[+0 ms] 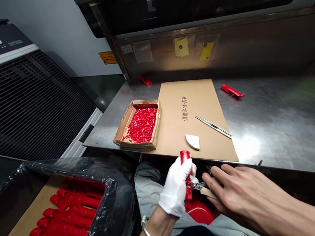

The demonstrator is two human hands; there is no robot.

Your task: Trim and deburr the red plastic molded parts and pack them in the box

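Note:
My left hand (175, 186), in a white glove, is closed round a red plastic part (185, 155) held upright near my lap, below the table's front edge. My bare right hand (234, 185) grips pliers (207, 192) with pale handles, and their metal jaws touch or lie right beside the red part's lower half. On the cardboard sheet (198, 96) just beyond my hands lie a small white wedge-shaped piece (193, 142) and a craft knife (213, 126).
A cardboard tray (158, 131) of small red scraps stands left on the metal table (269, 133). Red pieces lie at the right (232, 91) and far back (145, 81). At lower left, a plastic-lined box (118, 191) holds several red parts (72, 221).

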